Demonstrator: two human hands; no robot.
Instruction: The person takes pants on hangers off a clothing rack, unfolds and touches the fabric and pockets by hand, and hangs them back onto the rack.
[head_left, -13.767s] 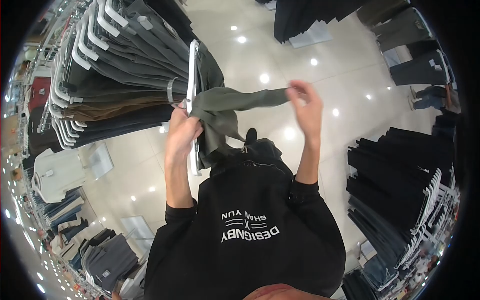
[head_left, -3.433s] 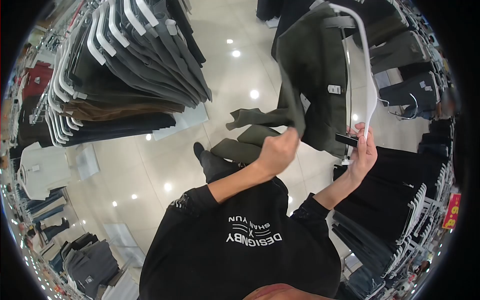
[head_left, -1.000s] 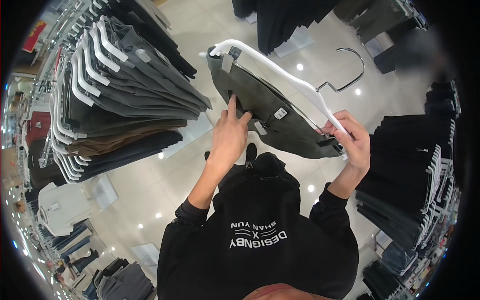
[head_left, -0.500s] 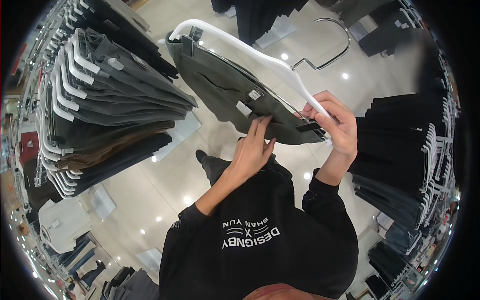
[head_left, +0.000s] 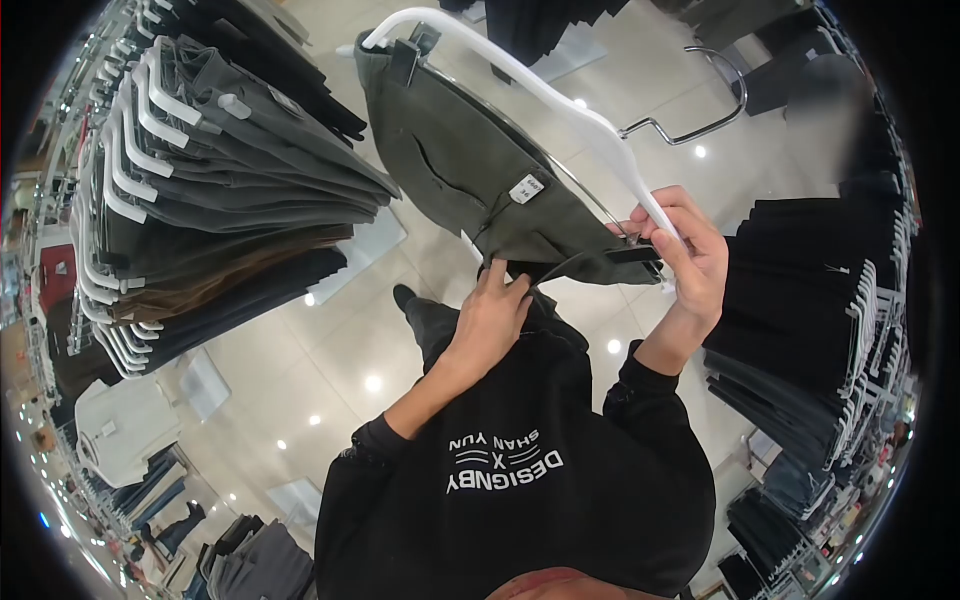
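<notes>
Trousers need steadying on the hanger, clasped in my right hand, as my half-curled left hand, grip unclear, touches them.

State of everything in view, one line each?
Olive trousers: clipped to hanger
White hanger: tilted, held up
Hook: off any rail
Upper clip: closed on trousers
Label: printed side showing
Right hand: closed on hanger
Left hand: fingers at trousers, grip unclear
Grey trousers: hanging, left rack

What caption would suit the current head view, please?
Right hand grips a white hanger; left hand touches the green trousers.
</notes>
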